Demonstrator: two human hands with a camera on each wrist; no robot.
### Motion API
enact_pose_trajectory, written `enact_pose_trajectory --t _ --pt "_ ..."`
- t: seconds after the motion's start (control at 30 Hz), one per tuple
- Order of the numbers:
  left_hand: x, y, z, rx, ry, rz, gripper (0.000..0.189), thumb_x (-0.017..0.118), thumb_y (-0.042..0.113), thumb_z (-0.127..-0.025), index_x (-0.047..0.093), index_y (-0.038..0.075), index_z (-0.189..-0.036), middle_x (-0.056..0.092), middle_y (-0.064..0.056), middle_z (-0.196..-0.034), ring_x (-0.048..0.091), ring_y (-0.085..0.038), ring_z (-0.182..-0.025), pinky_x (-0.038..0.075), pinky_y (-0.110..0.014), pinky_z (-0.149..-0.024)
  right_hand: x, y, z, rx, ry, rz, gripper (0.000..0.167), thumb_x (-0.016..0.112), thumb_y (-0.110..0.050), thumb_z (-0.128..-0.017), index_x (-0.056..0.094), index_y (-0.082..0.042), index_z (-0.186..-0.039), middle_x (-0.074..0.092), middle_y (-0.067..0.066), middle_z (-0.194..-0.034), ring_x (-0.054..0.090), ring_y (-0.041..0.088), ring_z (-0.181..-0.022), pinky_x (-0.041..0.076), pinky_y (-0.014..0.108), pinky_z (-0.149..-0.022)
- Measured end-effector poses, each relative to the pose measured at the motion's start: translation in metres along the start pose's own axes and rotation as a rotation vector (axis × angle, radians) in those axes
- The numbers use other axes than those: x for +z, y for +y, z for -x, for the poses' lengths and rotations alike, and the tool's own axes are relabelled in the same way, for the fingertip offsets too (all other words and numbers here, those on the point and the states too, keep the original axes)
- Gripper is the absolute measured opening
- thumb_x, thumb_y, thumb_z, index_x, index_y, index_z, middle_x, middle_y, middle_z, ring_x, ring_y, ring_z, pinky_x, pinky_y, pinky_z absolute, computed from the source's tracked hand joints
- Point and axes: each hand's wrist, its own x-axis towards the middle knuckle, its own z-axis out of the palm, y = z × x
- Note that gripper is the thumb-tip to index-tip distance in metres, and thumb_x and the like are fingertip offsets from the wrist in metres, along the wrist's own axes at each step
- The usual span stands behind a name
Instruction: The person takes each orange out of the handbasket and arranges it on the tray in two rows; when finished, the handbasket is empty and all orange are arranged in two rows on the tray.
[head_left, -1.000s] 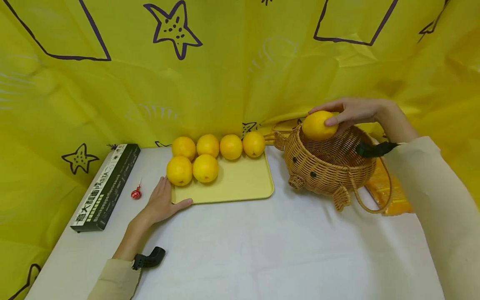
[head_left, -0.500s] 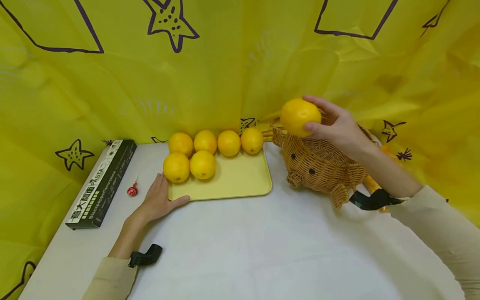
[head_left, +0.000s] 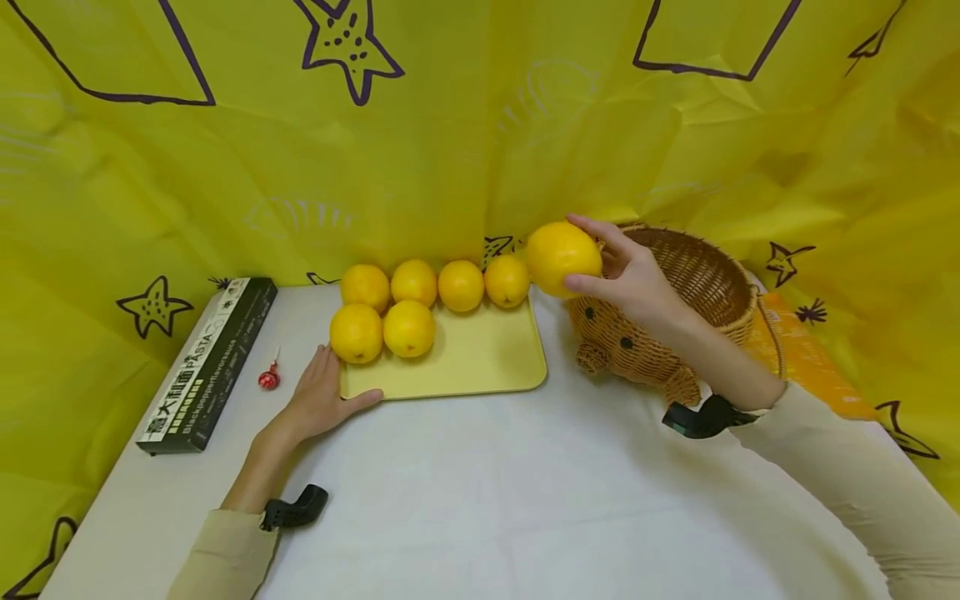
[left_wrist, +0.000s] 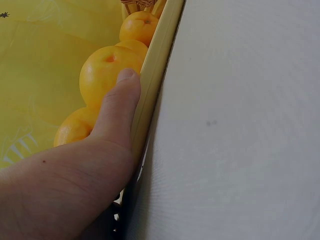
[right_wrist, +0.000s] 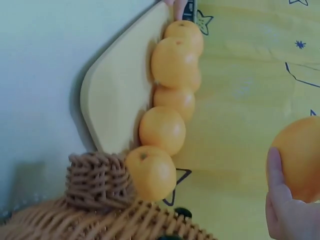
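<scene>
My right hand (head_left: 637,279) grips an orange (head_left: 562,257) in the air, between the tray's right end and the pig-shaped wicker basket (head_left: 637,342). In the right wrist view, the fingers hold that orange (right_wrist: 297,160) at the right edge. Several other oranges (head_left: 461,286) sit on a pale yellow tray (head_left: 480,358): a back row and two in front at left. My left hand (head_left: 318,396) rests at the tray's front left corner, thumb along the front edge. The left wrist view shows its straight thumb (left_wrist: 120,105) against the tray's rim (left_wrist: 155,65).
A black pasta box (head_left: 210,367) and a red-wrapped lollipop (head_left: 269,377) lie left of the tray. An orange packet (head_left: 810,358) lies partly under the basket at right. Yellow patterned cloth (head_left: 450,150) hangs behind the white table (head_left: 480,492).
My right hand has carried the orange leftward from the basket's opening, out past its left rim towards the tray. The left hand stays at the tray's corner.
</scene>
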Motion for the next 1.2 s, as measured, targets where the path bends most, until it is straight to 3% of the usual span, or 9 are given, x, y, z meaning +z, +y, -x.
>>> enact_pose_trajectory --t 0.13,0.33,0.67,0.97,1.2 --pt "0.000 0.000 -0.001 -0.002 0.001 0.008 0.113 0.065 0.054 -0.086 -0.001 -0.009 -0.151 0.000 -0.035 -0.158 0.000 -0.051 -0.147 0.004 -0.061 -0.120 0.008 0.002 -0.003 0.011 -0.010 -0.083 0.068 0.068 -0.008 -0.089 0.039 -0.022 -0.149 0.031 0.003 -0.153 0.049 0.022 -0.126 0.055 0.016 -0.083" --pt "0.003 0.000 -0.001 -0.002 -0.005 0.007 0.112 0.065 0.054 -0.086 -0.001 -0.008 -0.152 0.001 -0.034 -0.158 0.000 -0.050 -0.147 0.004 -0.060 -0.121 0.022 0.004 -0.002 -0.022 -0.008 -0.102 0.065 0.068 -0.002 -0.086 0.042 -0.019 -0.143 0.039 0.002 -0.141 0.058 0.013 -0.111 0.056 0.019 -0.081" --pt "0.002 -0.002 0.000 0.000 0.005 0.002 0.113 0.065 0.054 -0.086 -0.003 -0.007 -0.152 0.001 -0.034 -0.158 0.001 -0.050 -0.147 0.004 -0.061 -0.120 0.052 0.011 -0.011 -0.077 0.005 -0.188 0.071 0.070 0.006 -0.080 0.037 -0.018 -0.138 0.040 0.004 -0.141 0.050 0.017 -0.120 0.052 0.021 -0.092" --pt "0.002 -0.005 -0.001 0.010 0.018 -0.002 0.113 0.066 0.054 -0.085 -0.002 -0.007 -0.152 0.002 -0.033 -0.159 0.001 -0.049 -0.147 0.004 -0.061 -0.120 0.085 0.022 -0.022 -0.063 -0.008 -0.050 0.079 0.080 -0.008 -0.077 0.035 -0.016 -0.141 0.036 0.006 -0.141 0.050 0.026 -0.120 0.051 0.038 -0.094" --pt "0.000 -0.003 -0.001 0.003 0.009 -0.005 0.113 0.065 0.054 -0.085 -0.002 -0.008 -0.152 0.001 -0.034 -0.158 0.000 -0.050 -0.147 0.004 -0.061 -0.120 0.098 0.036 -0.034 0.010 -0.035 0.080 0.088 0.084 -0.026 -0.075 0.035 -0.028 -0.148 0.036 0.000 -0.150 0.050 0.026 -0.121 0.054 0.042 -0.092"
